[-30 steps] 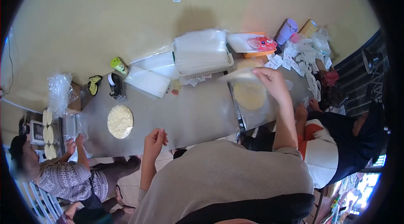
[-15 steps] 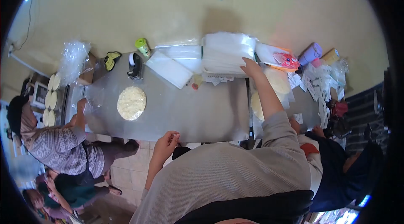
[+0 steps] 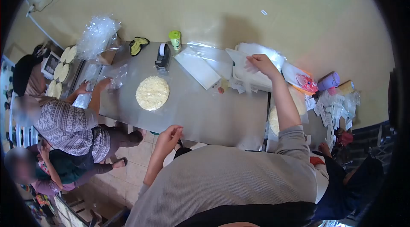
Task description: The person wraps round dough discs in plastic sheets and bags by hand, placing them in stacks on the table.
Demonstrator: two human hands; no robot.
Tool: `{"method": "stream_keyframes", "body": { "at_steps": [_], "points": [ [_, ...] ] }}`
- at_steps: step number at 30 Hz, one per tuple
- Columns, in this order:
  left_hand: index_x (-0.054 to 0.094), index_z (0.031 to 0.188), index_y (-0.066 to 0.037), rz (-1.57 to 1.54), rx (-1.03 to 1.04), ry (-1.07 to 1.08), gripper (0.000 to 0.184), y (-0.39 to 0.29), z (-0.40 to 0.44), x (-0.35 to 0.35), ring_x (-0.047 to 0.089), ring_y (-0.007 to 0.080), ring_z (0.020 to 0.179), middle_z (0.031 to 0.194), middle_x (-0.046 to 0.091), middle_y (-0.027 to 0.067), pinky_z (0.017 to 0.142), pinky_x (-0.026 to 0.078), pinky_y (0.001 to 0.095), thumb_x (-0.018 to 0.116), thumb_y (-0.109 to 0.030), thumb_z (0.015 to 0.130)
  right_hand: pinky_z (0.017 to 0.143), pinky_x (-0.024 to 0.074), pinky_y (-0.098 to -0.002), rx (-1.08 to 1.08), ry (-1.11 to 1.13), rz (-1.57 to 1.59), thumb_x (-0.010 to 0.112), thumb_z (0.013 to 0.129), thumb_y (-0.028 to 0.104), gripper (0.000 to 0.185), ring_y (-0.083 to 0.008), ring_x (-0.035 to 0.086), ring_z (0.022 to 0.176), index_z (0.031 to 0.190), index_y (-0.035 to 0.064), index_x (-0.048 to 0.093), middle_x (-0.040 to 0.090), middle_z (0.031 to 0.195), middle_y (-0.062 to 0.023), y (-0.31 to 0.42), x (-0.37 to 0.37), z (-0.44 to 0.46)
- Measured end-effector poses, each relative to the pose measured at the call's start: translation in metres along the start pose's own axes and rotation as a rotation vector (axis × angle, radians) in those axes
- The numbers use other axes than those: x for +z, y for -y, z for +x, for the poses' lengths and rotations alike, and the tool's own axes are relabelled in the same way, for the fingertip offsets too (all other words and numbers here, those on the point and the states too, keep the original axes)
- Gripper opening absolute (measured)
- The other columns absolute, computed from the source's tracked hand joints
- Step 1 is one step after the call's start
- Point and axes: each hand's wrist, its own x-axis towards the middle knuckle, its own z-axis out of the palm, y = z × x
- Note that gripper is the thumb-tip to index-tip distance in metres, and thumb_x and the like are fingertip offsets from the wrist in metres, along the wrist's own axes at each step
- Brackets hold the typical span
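Note:
My right hand [image 3: 263, 65] reaches over the far side of the table, its fingers closed on the edge of a thin translucent sheet [image 3: 238, 59]. That sheet is partly raised from a white stack of sheets [image 3: 261, 50]. Near the table's front edge, my left hand [image 3: 169, 138] hovers with curled fingers and the thumb against them; whether anything small is between them cannot be made out. A round, pale, flaky disc [image 3: 152, 93] in clear film lies on the metal table [image 3: 205, 112], ahead of my left hand.
A tape dispenser [image 3: 162, 57], a green-lidded cup [image 3: 175, 40] and a white packet [image 3: 197, 68] lie along the back. More pale discs [image 3: 274, 120] lie right. A co-worker [image 3: 72, 120] handles clear film at the left end; another person [image 3: 346, 176] is at right.
My right hand has lifted the sheet's edge off the stack. My view has shifted left. The co-worker at left has reached further over the table. My left hand stays curled.

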Motion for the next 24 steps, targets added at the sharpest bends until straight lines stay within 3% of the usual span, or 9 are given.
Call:
{"method": "stream_keyframes", "body": {
  "at_steps": [6,9,12,15,16,19,20,22,24],
  "points": [
    [0.054,0.121,0.000,-0.139,-0.021,0.401,0.045,-0.046,0.038,-0.007,0.059,0.0136,0.089,0.102,0.065,0.0109,0.079,0.048,0.0288,0.043,-0.036,0.097,0.053,0.0501,-0.0266,-0.073,0.044,0.450,0.050,0.095,0.031,0.030,-0.0161,0.065,0.066,0.090,0.0028,0.060,0.068,0.085,-0.0083,0.090,0.146,-0.014],
    [0.053,0.122,0.001,-0.579,-0.117,0.028,0.049,-0.045,0.048,-0.008,0.056,0.0151,0.099,0.106,0.064,0.0113,0.085,0.046,0.0301,0.040,-0.039,0.098,0.050,0.0476,-0.0260,-0.183,0.096,0.489,0.052,0.094,0.029,0.029,-0.0137,0.064,0.064,0.082,0.0038,0.059,0.064,0.075,-0.0053,0.096,0.216,-0.009],
    [0.054,0.121,0.002,-0.500,-0.132,-0.294,0.049,-0.023,0.058,-0.040,0.052,0.0150,0.107,0.108,0.063,0.0103,0.089,0.043,0.0291,0.040,-0.038,0.098,0.046,0.0440,-0.0258,-0.262,0.070,0.364,0.055,0.092,0.029,0.031,-0.0112,0.060,0.059,0.073,0.0038,0.058,0.057,0.063,-0.0018,0.090,0.282,-0.010],
    [0.056,0.118,0.002,-0.353,0.030,-0.281,0.046,0.010,0.048,-0.084,0.053,0.0130,0.102,0.106,0.063,0.0078,0.087,0.042,0.0274,0.041,-0.036,0.098,0.045,0.0416,-0.0273,-0.177,0.154,0.239,0.059,0.089,0.033,0.035,-0.0112,0.058,0.054,0.068,0.0040,0.056,0.053,0.056,-0.0013,0.095,0.328,-0.027],
    [0.060,0.109,0.003,-0.393,0.215,-0.406,0.038,0.025,0.052,-0.091,0.054,0.0107,0.090,0.098,0.063,0.0046,0.082,0.043,0.0270,0.045,-0.031,0.097,0.045,0.0411,-0.0281,-0.126,0.202,0.208,0.060,0.087,0.034,0.037,-0.0116,0.057,0.052,0.066,0.0042,0.055,0.052,0.054,-0.0015,0.096,0.340,-0.031],
    [0.062,0.100,0.003,-0.128,0.177,-0.495,0.029,0.025,0.031,-0.135,0.056,0.0101,0.079,0.088,0.064,0.0043,0.074,0.045,0.0268,0.049,-0.022,0.096,0.046,0.0418,-0.0312,-0.369,0.046,-0.518,0.064,0.082,0.039,0.037,-0.0161,0.057,0.050,0.068,0.0063,0.055,0.054,0.054,-0.0051,0.116,0.357,-0.041],
    [0.063,0.094,0.000,0.010,0.205,-0.527,0.021,0.022,0.027,-0.148,0.056,0.0110,0.070,0.078,0.064,0.0075,0.065,0.045,0.0265,0.054,-0.019,0.093,0.048,0.0423,-0.0318,-0.399,0.039,-0.412,0.064,0.081,0.040,0.036,-0.0178,0.058,0.052,0.070,0.0068,0.056,0.055,0.056,-0.0061,0.124,0.363,-0.040],
    [0.062,0.091,-0.001,0.127,0.261,-0.433,0.019,0.029,0.022,-0.170,0.057,0.0134,0.067,0.074,0.062,0.0086,0.062,0.045,0.0272,0.057,-0.019,0.090,0.050,0.0432,-0.0329,-0.454,0.021,-0.199,0.065,0.080,0.041,0.034,-0.0210,0.058,0.054,0.073,0.0079,0.058,0.058,0.060,-0.0079,0.141,0.381,-0.040],
    [0.061,0.088,-0.001,0.262,0.318,-0.321,0.018,0.034,0.016,-0.182,0.057,0.0156,0.063,0.070,0.060,0.0084,0.059,0.045,0.0278,0.061,-0.019,0.087,0.052,0.0431,-0.0320,-0.508,0.141,-0.131,0.064,0.081,0.039,0.033,-0.0209,0.058,0.056,0.076,0.0070,0.057,0.058,0.063,-0.0079,0.166,0.396,-0.043]
  ]
}}
